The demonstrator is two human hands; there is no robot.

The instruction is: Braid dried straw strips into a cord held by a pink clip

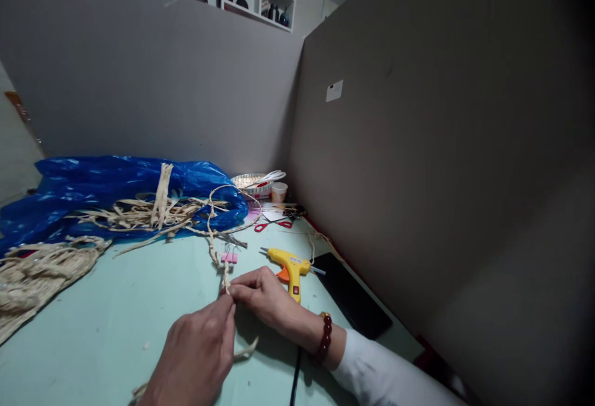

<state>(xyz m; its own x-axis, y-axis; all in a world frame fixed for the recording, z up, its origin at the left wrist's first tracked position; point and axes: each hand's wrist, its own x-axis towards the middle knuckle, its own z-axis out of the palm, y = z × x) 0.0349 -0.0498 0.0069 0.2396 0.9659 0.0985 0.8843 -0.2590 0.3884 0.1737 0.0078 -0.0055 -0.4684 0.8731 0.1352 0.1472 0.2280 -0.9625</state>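
Observation:
A braided cord of pale dried plant fibre (226, 274) runs toward me from a pink binder clip (229, 258) on the table. My left hand (198, 344) is closed on the near end of the braid. Thumb and index finger of my right hand (267, 297) pinch the same braid just beside the left fingertips. Loose strand ends (247, 350) stick out beneath my left hand. Past the clip, the cord curves up and back in a loop (211, 226). The exact crossing of strands between my fingers is hidden.
A yellow glue gun (294, 268) lies right of my hands, near a black flat device (352, 294). Red-handled scissors (274, 225), a paper cup (279, 192) and a round basket (251, 181) are behind. Fibre strips (139, 212) lie on blue plastic (116, 173); a woven piece (46, 269) is left.

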